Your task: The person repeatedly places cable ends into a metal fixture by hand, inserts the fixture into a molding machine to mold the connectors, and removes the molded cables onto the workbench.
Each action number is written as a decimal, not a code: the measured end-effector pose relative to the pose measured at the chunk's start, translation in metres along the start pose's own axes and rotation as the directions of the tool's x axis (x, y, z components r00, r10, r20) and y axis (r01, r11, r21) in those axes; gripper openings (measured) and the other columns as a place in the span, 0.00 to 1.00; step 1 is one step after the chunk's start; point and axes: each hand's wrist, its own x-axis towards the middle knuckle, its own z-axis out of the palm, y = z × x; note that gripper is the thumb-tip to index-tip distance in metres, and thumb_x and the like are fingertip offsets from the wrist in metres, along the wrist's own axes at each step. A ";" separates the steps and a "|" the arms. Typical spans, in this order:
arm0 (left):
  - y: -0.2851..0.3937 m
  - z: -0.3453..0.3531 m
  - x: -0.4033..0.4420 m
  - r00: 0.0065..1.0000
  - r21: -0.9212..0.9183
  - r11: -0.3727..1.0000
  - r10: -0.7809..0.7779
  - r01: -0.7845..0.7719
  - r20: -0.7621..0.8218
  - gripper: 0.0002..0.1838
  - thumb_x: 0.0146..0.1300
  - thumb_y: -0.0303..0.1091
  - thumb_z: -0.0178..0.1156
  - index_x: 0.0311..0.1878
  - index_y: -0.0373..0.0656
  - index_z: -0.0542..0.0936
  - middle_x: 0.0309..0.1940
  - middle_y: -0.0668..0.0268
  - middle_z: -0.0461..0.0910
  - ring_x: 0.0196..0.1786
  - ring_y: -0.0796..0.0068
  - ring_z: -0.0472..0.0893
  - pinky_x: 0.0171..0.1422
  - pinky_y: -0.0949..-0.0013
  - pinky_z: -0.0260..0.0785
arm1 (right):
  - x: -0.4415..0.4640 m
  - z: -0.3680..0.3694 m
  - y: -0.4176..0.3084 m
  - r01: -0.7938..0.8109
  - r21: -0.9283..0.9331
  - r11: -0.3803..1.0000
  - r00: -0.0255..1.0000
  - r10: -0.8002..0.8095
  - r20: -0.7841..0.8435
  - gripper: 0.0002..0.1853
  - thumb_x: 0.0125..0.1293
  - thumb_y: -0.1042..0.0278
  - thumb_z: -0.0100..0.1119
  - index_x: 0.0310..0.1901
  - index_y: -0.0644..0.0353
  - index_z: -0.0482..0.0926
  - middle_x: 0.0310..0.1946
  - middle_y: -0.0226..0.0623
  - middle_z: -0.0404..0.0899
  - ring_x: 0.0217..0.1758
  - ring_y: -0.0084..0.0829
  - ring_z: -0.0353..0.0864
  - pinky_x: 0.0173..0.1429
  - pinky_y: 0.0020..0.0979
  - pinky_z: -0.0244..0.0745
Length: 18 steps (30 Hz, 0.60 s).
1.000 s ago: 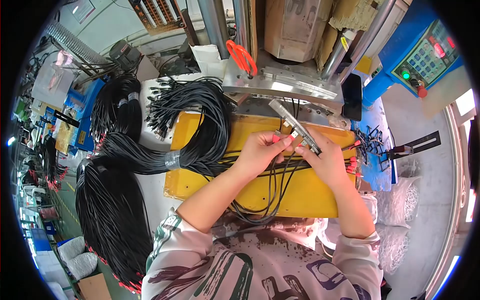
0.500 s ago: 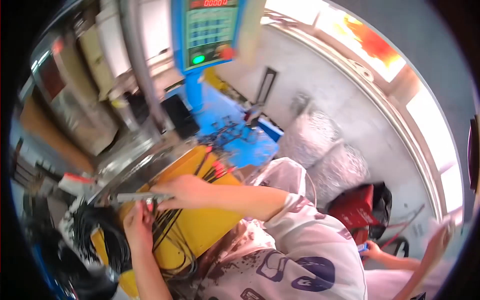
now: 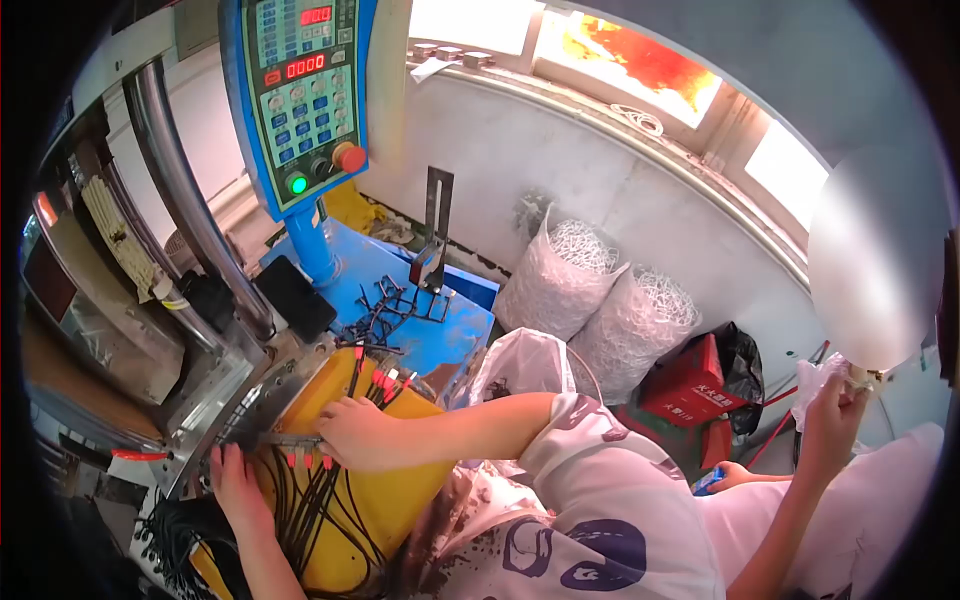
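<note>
My right hand (image 3: 358,434) is closed on the right end of a metal strip (image 3: 285,439) above the yellow board (image 3: 395,490). Red-tipped connectors sit along the strip, with black cables (image 3: 300,495) running down from it over the board. At the strip's left end, my left hand (image 3: 238,487) rests with its fingers stretched out beside the metal press bed. More red cable ends (image 3: 385,380) lie on the board's upper part.
Above the blue table (image 3: 400,345) stands a control panel (image 3: 305,100); black scraps and a phone (image 3: 295,298) lie below it. Filled plastic bags (image 3: 565,270), a red box (image 3: 695,380) and a co-worker's raised hand (image 3: 835,415) are to the right.
The view has swung right. The metal strip has gone from being held up at a tilt to lying low across the board by the press, and my left hand's fingers have opened.
</note>
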 end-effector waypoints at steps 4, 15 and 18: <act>-0.008 -0.006 0.087 0.815 0.042 0.952 -0.281 0.302 0.508 0.10 0.74 0.32 0.60 0.53 0.39 0.78 0.44 0.64 0.81 0.49 0.69 0.81 0.57 0.64 0.73 | 0.066 -0.033 -0.017 -0.199 0.229 0.953 0.912 0.095 0.398 0.18 0.70 0.50 0.60 0.49 0.57 0.82 0.39 0.45 0.84 0.45 0.49 0.84 0.51 0.45 0.78; -0.003 0.023 0.048 0.945 -0.024 0.969 -0.232 0.244 0.231 0.06 0.71 0.28 0.61 0.48 0.40 0.79 0.38 0.66 0.79 0.38 0.72 0.79 0.44 0.67 0.75 | 0.056 -0.036 -0.008 0.011 0.299 0.954 0.931 -0.119 0.345 0.21 0.64 0.44 0.66 0.41 0.57 0.82 0.31 0.41 0.84 0.37 0.47 0.85 0.39 0.46 0.76; -0.006 0.023 0.047 0.971 -0.020 0.976 -0.212 0.215 0.109 0.05 0.70 0.30 0.62 0.45 0.42 0.78 0.33 0.69 0.77 0.32 0.75 0.75 0.39 0.68 0.74 | 0.055 -0.022 -0.003 0.100 0.312 0.945 0.930 -0.200 0.307 0.19 0.57 0.48 0.70 0.38 0.57 0.82 0.28 0.38 0.83 0.34 0.45 0.84 0.35 0.44 0.75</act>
